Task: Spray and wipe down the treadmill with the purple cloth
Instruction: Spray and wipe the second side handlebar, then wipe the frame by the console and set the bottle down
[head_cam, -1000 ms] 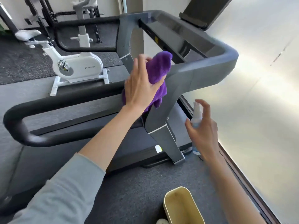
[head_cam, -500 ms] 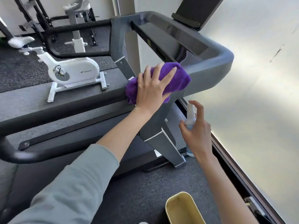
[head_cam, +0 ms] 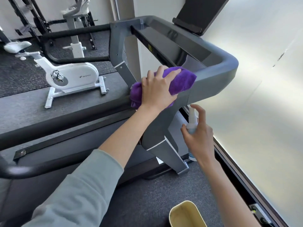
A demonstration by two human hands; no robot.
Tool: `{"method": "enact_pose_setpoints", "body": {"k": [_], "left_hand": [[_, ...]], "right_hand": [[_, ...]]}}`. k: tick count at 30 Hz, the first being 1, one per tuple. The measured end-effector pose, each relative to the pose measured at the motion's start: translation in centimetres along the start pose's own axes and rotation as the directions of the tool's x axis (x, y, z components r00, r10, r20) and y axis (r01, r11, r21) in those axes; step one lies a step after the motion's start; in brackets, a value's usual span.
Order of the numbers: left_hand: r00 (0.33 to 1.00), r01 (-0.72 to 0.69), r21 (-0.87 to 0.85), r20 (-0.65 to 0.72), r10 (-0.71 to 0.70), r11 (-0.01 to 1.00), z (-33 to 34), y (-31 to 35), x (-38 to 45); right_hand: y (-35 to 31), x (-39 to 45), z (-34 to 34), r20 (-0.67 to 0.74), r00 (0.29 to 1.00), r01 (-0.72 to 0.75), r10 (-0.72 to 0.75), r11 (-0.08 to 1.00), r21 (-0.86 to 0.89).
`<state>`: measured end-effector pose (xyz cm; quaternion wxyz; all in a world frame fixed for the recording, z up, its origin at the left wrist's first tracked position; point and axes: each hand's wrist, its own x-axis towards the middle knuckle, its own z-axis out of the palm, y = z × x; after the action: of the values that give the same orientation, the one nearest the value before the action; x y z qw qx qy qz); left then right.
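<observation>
On treadmill (head_cam: 218, 74) arm | left hand (head_cam: 157, 89) presses purple cloth (head_cam: 180, 81) flat | right hand (head_cam: 199, 136) grips spray bottle (head_cam: 191, 123) below | risk: bunched cloth slips off

One treadmill (head_cam: 213, 82). One purple cloth (head_cam: 180, 81). One spray bottle (head_cam: 191, 122). Two hands: left hand (head_cam: 158, 89), right hand (head_cam: 199, 136). One white exercise bike (head_cam: 72, 77). One cream-coloured bin (head_cam: 185, 213). One black rack (head_cam: 32, 18) at the back. One grey sleeve (head_cam: 78, 190).
</observation>
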<state>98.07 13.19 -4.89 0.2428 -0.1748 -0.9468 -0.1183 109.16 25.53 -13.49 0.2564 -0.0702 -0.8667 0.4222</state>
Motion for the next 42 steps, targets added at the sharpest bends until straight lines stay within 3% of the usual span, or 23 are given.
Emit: {"method": "enact_pose_setpoints", "body": {"k": [3,6,9,13,17,21,26,31,37,42], "left_hand": [[0.999,0.014,0.042,-0.053,-0.012,0.999,-0.3,-1.9,-2.8],[0.994,0.088,-0.091,-0.055,-0.093,0.992,-1.6,-1.9,-2.2],[0.985,0.024,-0.188,-0.164,-0.056,0.982,-2.0,0.3,-0.2],[0.995,-0.073,0.004,-0.066,0.073,0.997,0.4,2.5,-1.1],[0.946,-0.193,0.203,-0.223,0.237,0.96,2.7,-0.5,-4.3],[0.922,-0.188,0.337,-0.265,0.284,0.923,3.3,-2.4,-7.4],[0.944,-0.131,0.154,-0.283,0.17,0.979,1.1,-0.5,-4.8],[0.997,-0.029,0.016,-0.066,0.03,0.999,0.1,0.8,-0.3],[0.995,-0.067,-0.017,-0.07,0.066,0.998,0.2,-0.5,0.5],[0.997,-0.044,-0.062,-0.068,0.04,0.997,0.3,-0.4,0.6]], "right_hand": [[-0.3,0.4,0.5,-0.012,1.0,0.013,-0.013,0.999,0.029],[-0.5,0.3,0.5,-0.01,1.0,0.03,-0.03,0.999,0.035],[-0.4,0.0,0.1,-0.013,1.0,0.016,-0.016,1.0,0.005],[0.1,0.2,-0.4,-0.029,1.0,-0.002,0.002,1.0,-0.016],[0.2,0.0,-0.6,-0.031,1.0,0.004,-0.004,1.0,-0.017],[0.6,-0.3,-0.8,-0.03,1.0,0.0,-0.001,1.0,-0.019],[0.8,-0.9,-1.2,-0.038,0.999,0.011,-0.012,1.0,-0.018],[0.8,-0.7,-1.2,-0.046,0.999,0.01,-0.01,1.0,-0.009],[-1.3,3.0,-3.9,-0.136,0.987,0.104,-0.082,0.981,0.165],[-4.3,10.9,-6.5,-0.162,0.958,0.271,-0.238,0.937,0.22]]}}
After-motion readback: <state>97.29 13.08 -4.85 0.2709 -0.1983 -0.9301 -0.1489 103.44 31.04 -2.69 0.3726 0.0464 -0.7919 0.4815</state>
